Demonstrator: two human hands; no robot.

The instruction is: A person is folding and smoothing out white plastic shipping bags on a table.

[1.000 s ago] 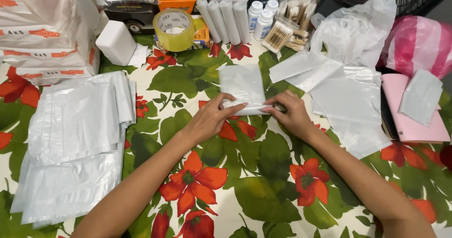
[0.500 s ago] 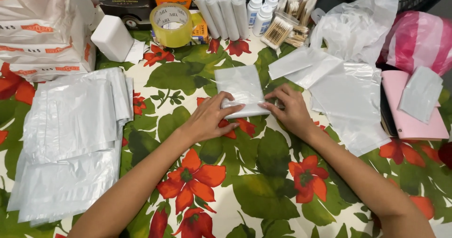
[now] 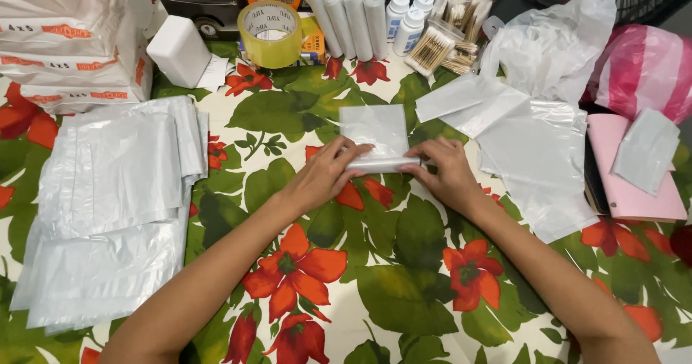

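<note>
**Two hands on the rolled edge of one clear bag**

Both your hands sit at the near edge of the small clear plastic bag (image 3: 375, 130), which lies flat mid-desk on the flower-print desk (image 3: 404, 292). Your left hand (image 3: 324, 173) has its fingers laid along the rolled-up near edge, pressing it down; your right hand (image 3: 443, 173) pinches the roll's other end between thumb and fingertips.

Change since a second ago: the near edge has turned into a tighter, narrower roll, and your hands have crept slightly away from you with it. Judged from that, the rolling is under way with most of the bag still flat beyond the roll.

Around you: a stack of grey-white plastic bags (image 3: 108, 205) well to the left; loose clear sheets (image 3: 519, 140) just right of the work; a yellow tape roll (image 3: 270, 32) and four white rolled tubes (image 3: 349, 18) at the far edge; a pink flat folder (image 3: 627, 184) at far right.
</note>
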